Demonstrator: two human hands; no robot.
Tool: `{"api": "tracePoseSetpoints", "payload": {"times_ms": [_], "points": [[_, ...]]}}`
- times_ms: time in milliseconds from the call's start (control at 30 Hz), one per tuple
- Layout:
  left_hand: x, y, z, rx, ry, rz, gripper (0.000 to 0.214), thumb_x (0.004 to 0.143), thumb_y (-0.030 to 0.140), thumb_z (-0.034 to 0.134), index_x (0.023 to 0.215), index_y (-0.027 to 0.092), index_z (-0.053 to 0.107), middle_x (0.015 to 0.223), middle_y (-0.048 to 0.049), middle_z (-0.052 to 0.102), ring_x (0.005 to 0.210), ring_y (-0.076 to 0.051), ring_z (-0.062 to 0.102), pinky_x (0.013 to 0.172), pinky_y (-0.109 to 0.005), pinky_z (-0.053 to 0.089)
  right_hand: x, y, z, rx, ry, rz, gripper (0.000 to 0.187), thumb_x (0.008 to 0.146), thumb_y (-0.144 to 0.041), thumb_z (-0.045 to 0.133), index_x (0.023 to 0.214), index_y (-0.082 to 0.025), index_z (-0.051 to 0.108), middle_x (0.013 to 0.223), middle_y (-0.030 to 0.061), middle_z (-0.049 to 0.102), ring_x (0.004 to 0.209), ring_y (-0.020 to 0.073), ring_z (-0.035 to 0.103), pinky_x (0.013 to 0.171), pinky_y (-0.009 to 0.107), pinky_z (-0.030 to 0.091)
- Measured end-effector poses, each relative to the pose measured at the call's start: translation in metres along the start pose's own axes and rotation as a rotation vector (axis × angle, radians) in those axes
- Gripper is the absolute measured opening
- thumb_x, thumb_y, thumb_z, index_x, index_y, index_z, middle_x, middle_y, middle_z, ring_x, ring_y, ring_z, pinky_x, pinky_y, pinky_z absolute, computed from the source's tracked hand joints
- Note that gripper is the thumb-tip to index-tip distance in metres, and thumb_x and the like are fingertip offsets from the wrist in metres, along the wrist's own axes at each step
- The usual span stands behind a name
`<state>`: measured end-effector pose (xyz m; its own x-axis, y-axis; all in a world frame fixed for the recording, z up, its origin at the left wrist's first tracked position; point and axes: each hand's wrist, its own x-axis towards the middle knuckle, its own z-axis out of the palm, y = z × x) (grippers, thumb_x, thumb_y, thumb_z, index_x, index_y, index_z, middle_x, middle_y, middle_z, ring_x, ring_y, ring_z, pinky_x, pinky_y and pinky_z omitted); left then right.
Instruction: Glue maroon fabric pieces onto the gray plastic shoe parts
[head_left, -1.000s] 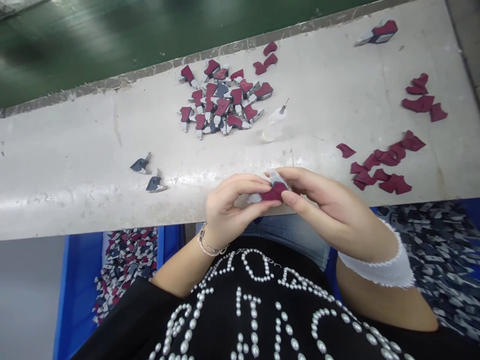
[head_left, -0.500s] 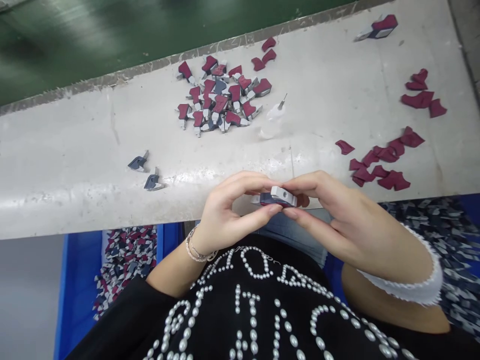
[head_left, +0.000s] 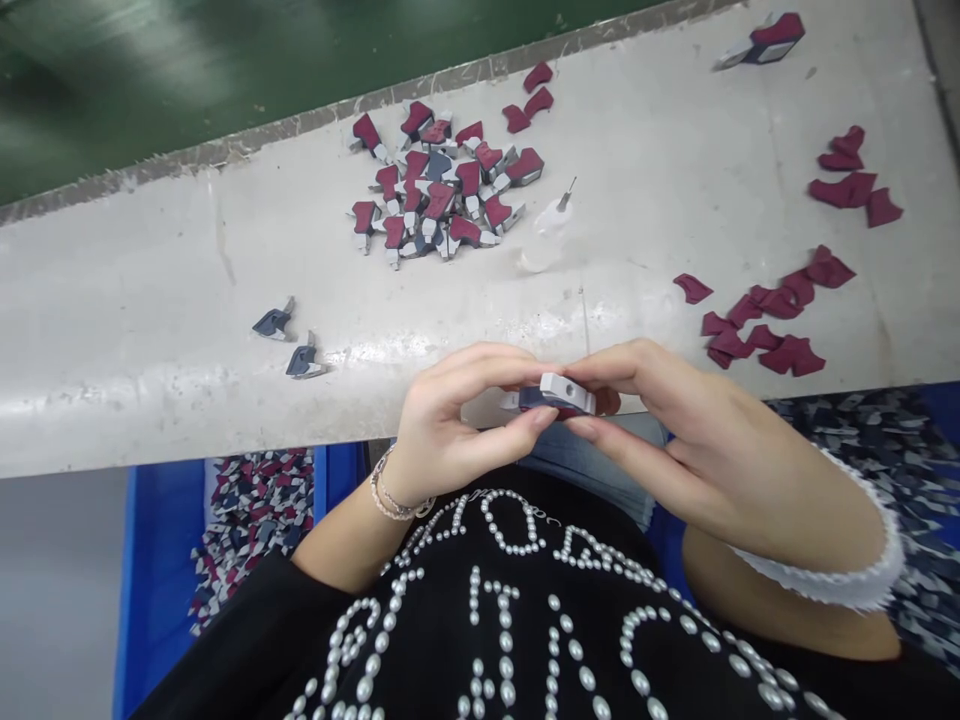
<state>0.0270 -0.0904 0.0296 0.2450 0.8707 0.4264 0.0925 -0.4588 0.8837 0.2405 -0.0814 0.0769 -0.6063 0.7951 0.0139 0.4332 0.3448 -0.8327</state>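
Between both hands, just over the table's near edge, is a small plastic part (head_left: 566,393), grey and dark blue with a strip of maroon below. My left hand (head_left: 472,410) pinches its left side between thumb and fingers. The thumb and fingers of my right hand (head_left: 645,420) close on its right end. A light grey face with a round hole points up toward me. Beyond the hands lies a pile of similar maroon, grey and blue parts (head_left: 439,200). Beside it stands a clear needle-tipped bottle (head_left: 551,235). Loose maroon pieces (head_left: 765,320) are scattered to the right.
Two dark blue and grey parts (head_left: 304,358) rest on the table (head_left: 135,330) at left. One larger assembled part (head_left: 776,40) sits at the far right. Blue bins (head_left: 154,540) below the edge hold many parts, left and right. A green surface (head_left: 300,60) borders the back.
Both hands keep their hold on the plastic part, with the left thumb shifted slightly back along its lower side. The view has moved a little.
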Motion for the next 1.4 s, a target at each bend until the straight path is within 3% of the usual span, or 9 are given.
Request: {"api": "tracePoseSetpoints", "payload": {"times_ms": [333, 433, 567, 667, 800, 900, 1033, 1300, 1400], "points": [[-0.004, 0.001, 0.013, 0.031, 0.133, -0.015, 0.025, 0.082, 0.016, 0.074, 0.106, 0.023, 0.074, 0.092, -0.0034, 0.076, 0.084, -0.017, 0.071, 0.072, -0.031, 0.063, 0.002, -0.003, 0.003, -0.029, 0.027, 0.005, 0.011, 0.097, -0.019, 0.055, 0.102, -0.025, 0.062, 0.093, 0.0044, 0.07, 0.08, 0.0217, 0.065, 0.07, 0.037, 0.052], [-0.007, -0.001, 0.016, -0.029, 0.165, -0.108, 0.022, 0.084, 0.017, 0.073, 0.105, 0.022, 0.074, 0.094, -0.0044, 0.075, 0.085, -0.016, 0.071, 0.073, -0.03, 0.064, 0.004, -0.002, 0.003, -0.03, 0.023, 0.015, 0.011, 0.097, -0.02, 0.054, 0.102, -0.025, 0.063, 0.091, 0.0046, 0.07, 0.078, 0.0218, 0.065, 0.069, 0.036, 0.051], [-0.008, -0.004, 0.008, -0.086, 0.049, -0.24, 0.03, 0.083, 0.022, 0.079, 0.113, 0.023, 0.072, 0.104, -0.0055, 0.076, 0.088, -0.016, 0.073, 0.078, -0.03, 0.065, 0.005, 0.003, 0.001, 0.002, 0.036, 0.047, 0.008, 0.1, -0.027, 0.054, 0.107, -0.024, 0.058, 0.097, 0.0043, 0.07, 0.076, 0.0184, 0.065, 0.063, 0.031, 0.05], [-0.007, -0.004, 0.001, -0.01, -0.041, -0.211, 0.048, 0.075, 0.024, 0.088, 0.119, 0.023, 0.069, 0.106, -0.0044, 0.078, 0.088, -0.015, 0.075, 0.078, -0.026, 0.065, 0.003, 0.006, -0.001, -0.022, 0.075, 0.041, 0.009, 0.101, -0.029, 0.054, 0.109, -0.025, 0.055, 0.098, 0.004, 0.068, 0.077, 0.0173, 0.064, 0.064, 0.03, 0.05], [-0.006, -0.001, 0.0, 0.143, -0.037, -0.081, 0.039, 0.077, 0.025, 0.085, 0.113, 0.021, 0.069, 0.096, -0.0034, 0.08, 0.077, -0.014, 0.075, 0.07, -0.024, 0.064, 0.001, 0.007, -0.002, -0.035, 0.039, 0.029, 0.009, 0.101, -0.031, 0.054, 0.109, -0.025, 0.054, 0.097, 0.0044, 0.067, 0.077, 0.0185, 0.064, 0.064, 0.031, 0.049], [-0.006, 0.002, 0.002, 0.167, -0.034, -0.081, 0.029, 0.081, 0.024, 0.083, 0.107, 0.018, 0.071, 0.092, -0.0045, 0.081, 0.076, -0.014, 0.076, 0.072, -0.023, 0.064, 0.0, 0.006, -0.001, -0.016, 0.016, 0.019, 0.01, 0.101, -0.028, 0.054, 0.11, -0.024, 0.055, 0.095, 0.0037, 0.067, 0.077, 0.0181, 0.064, 0.065, 0.031, 0.05], [-0.006, 0.006, 0.003, 0.07, -0.036, -0.167, 0.02, 0.081, 0.022, 0.083, 0.097, 0.018, 0.073, 0.09, -0.0042, 0.082, 0.077, -0.014, 0.077, 0.072, -0.023, 0.064, 0.001, 0.007, -0.001, -0.011, -0.013, -0.004, 0.015, 0.099, -0.024, 0.055, 0.114, -0.022, 0.058, 0.096, 0.0035, 0.067, 0.078, 0.0172, 0.063, 0.067, 0.03, 0.05], [-0.009, 0.006, 0.004, -0.314, -0.062, -0.549, 0.019, 0.074, 0.021, 0.088, 0.084, 0.017, 0.073, 0.083, -0.0015, 0.079, 0.075, -0.012, 0.075, 0.069, -0.019, 0.061, 0.003, 0.014, -0.006, 0.004, -0.065, -0.132, 0.017, 0.099, -0.015, 0.052, 0.111, -0.02, 0.064, 0.09, 0.0019, 0.069, 0.079, 0.0145, 0.065, 0.07, 0.026, 0.052], [-0.01, 0.002, 0.007, -0.393, -0.05, -0.611, 0.02, 0.073, 0.02, 0.088, 0.084, 0.017, 0.072, 0.083, -0.0013, 0.079, 0.078, -0.012, 0.075, 0.072, -0.019, 0.061, 0.002, 0.016, -0.009, 0.046, -0.103, -0.076, 0.028, 0.102, -0.033, 0.052, 0.123, -0.017, 0.061, 0.099, 0.0064, 0.071, 0.084, 0.0183, 0.067, 0.07, 0.029, 0.054]]}}
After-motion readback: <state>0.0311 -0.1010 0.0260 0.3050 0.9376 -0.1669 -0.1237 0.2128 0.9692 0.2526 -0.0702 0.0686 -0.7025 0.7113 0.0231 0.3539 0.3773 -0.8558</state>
